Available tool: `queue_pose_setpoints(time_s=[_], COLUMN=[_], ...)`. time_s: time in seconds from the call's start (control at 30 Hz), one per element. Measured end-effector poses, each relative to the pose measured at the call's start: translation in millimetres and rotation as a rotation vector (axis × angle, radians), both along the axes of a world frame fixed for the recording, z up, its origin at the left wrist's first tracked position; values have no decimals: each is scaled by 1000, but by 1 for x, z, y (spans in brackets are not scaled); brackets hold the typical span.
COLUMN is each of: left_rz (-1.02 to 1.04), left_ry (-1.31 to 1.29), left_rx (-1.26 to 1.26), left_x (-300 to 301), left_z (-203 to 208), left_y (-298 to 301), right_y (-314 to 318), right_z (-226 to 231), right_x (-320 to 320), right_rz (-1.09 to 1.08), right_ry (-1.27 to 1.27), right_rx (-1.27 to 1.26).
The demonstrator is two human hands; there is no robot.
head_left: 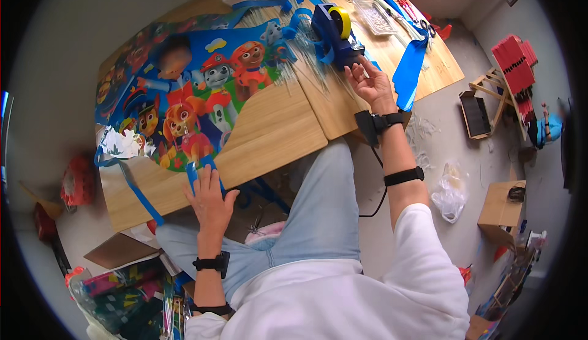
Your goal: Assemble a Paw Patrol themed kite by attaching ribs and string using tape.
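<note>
A plastic film sheet printed with cartoon dogs (184,104) lies over the left of the wooden table. My left hand (211,202) rests at its near edge, fingers stretched out on a blue ribbon strip (193,175). To the right, my right hand (370,85) is raised palm up, with loosely bent, parted fingers at the near end of a dark blue tape dispenser (334,37). A yellow-cored roll (340,22) sits in the dispenser. Whether a bit of tape touches the fingertips is too small to make out.
Clear thin sticks (300,55) lie beside the dispenser. Farther right are a clear box of small pieces (375,18), scissors (427,29) and a wide blue ribbon (409,70). Another ribbon (142,199) hangs off the table's left. On the floor lie a plastic bag (450,193) and cardboard box (499,211).
</note>
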State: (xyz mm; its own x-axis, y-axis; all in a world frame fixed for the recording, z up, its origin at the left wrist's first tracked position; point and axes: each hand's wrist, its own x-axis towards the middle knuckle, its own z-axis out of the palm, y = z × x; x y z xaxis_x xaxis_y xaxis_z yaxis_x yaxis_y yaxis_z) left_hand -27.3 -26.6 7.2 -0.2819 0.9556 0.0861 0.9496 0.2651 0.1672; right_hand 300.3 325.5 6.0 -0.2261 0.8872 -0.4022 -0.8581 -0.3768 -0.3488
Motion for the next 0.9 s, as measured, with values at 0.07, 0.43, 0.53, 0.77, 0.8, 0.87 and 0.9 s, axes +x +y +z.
queue_pose_setpoints(time_s=[0.07,0.43,0.53,0.77,0.8,0.87,0.9], left_rz=[-2,21,-8,6,9,10,12], left_ry=[5,-27,-3,14,15,27,26], left_rx=[10,9,30,5,2,18,13], left_x=[-1,1,1,1,1,2,1], left_z=[-1,1,-2,-2,-1,-2,-3], left_y=[-1,3,0,1,1,0,-1], right_y=[-3,-17,-10,4,5,6,7], right_z=[-1,-8,-6,20,20,18,15], right_x=[-5,-18,-12,-30,-31,-30,-31], right_rz=[-22,-329,-245,-223,-219,-259,-256], right_ry=[87,97,2,-475,-474,-568,-570], right_rx=[-10,-175,-96,-110,-113,-46,-49])
